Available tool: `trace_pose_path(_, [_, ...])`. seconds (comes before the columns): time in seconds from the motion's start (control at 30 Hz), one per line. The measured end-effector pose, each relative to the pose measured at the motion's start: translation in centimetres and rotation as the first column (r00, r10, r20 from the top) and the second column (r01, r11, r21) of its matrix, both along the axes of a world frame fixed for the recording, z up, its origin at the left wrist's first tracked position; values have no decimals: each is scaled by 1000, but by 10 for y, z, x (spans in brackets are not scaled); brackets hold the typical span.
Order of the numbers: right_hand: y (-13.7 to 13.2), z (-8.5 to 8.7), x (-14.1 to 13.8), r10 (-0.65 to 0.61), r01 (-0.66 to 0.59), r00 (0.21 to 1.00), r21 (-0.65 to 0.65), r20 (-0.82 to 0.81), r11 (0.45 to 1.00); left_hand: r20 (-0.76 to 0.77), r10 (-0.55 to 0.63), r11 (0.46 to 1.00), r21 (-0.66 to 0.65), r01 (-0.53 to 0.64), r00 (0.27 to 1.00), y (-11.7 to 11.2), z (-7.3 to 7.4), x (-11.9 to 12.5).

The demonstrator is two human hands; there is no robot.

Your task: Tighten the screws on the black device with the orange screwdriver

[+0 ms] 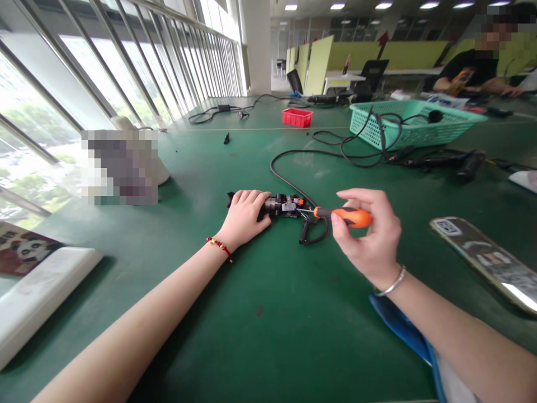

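Observation:
My left hand (247,215) is wrapped over the body of a black cylindrical electric device (274,206) lying on the green table. The device's right end is uncovered, showing coloured wires and small parts, and a black cord runs from it. In my right hand (371,238) is a screwdriver (350,216) with an orange and black handle, the thumb against it and the index finger raised off it. The screwdriver lies nearly level, its shaft pointing left into the exposed wiring. I cannot tell exactly what its tip touches.
Beyond the hands stand a red tray (297,117) and a green basket (419,131) with looped black cable. A phone (489,257) lies at right, a blue-edged item (403,324) under my right forearm. A white object (50,296) sits at left. Another person (474,73) sits far right.

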State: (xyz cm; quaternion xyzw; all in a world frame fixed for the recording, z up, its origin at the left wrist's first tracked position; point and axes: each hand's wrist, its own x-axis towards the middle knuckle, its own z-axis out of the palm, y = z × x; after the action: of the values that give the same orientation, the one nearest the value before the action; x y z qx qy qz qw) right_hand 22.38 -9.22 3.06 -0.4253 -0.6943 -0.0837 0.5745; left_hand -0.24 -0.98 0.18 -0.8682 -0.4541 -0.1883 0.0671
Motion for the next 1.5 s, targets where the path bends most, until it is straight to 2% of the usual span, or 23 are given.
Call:
trace_pose_path(0.13, [-1, 0, -1, -13, 13, 1000, -57, -6, 998, 6, -1, 1000, 2, 1, 1000, 0, 0, -1])
trace_pose_path(0.3, [1, -2, 0, 49, -47, 999, 65, -17, 997, 9, 0, 1000, -1, 0, 1000, 0, 0, 0])
trace_pose_path(0.5, [-1, 0, 0, -14, 14, 1000, -48, -4, 999, 4, 0, 1000, -2, 0, 1000, 0, 0, 0])
trace_pose_path(0.7, [2, -4, 1, 75, -73, 997, 57, -27, 996, 15, -6, 1000, -6, 6, 1000, 0, 0, 0])
trace_pose_path(0.9, [-1, 0, 0, -4, 3, 1000, -33, -8, 999, 11, -3, 1000, -8, 3, 1000, 0, 0, 0])
trace_pose_path(1.13, [2, -2, 1, 58, -57, 998, 33, -35, 998, -6, 4, 1000, -9, -4, 1000, 0, 1, 0])
trace_pose_path(1.37, [0, -1, 0, -11, 11, 1000, -16, 6, 1000, 4, 2, 1000, -8, -2, 1000, -1, 1, 0])
trace_pose_path(1.5, [4, -7, 0, 92, -89, 994, 53, -51, 995, 4, 3, 1000, -12, -3, 1000, -1, 1, 0])
